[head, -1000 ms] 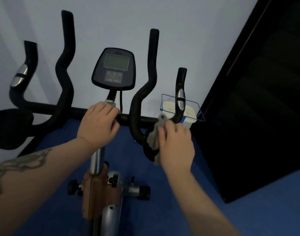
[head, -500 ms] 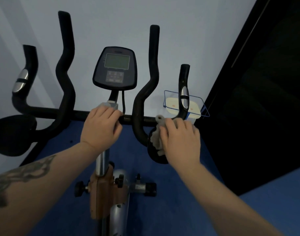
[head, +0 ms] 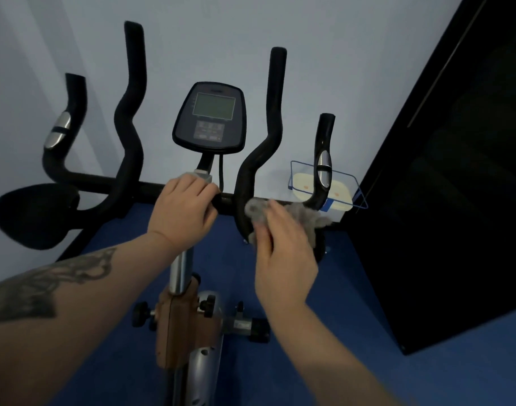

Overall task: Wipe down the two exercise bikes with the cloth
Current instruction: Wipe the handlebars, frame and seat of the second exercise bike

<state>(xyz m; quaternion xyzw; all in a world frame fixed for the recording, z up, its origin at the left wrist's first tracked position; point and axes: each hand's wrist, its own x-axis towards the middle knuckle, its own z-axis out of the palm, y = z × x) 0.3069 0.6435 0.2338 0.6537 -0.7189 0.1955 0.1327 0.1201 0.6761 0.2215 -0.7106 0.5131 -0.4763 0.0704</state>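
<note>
One exercise bike stands in front of me, with black curved handlebars (head: 262, 159), a grey console (head: 211, 118) and a silver post (head: 179, 271). My left hand (head: 183, 212) grips the crossbar just below the console stem. My right hand (head: 283, 253) presses a grey cloth (head: 306, 219) against the right arm pad and the base of the right handlebar, fingers laid over the cloth. The pad is mostly hidden under cloth and hand. A second bike is not in view.
A white wall is close behind the handlebars. A tall black panel (head: 456, 200) stands at the right. A white box with blue trim (head: 341, 197) sits on the blue floor (head: 338, 361) by the wall. The left arm pad (head: 34, 215) juts out at left.
My right hand has slid the cloth up and rightward across the right arm pad toward the handlebar base, and the cloth is spread wider. My left hand stays on the crossbar.
</note>
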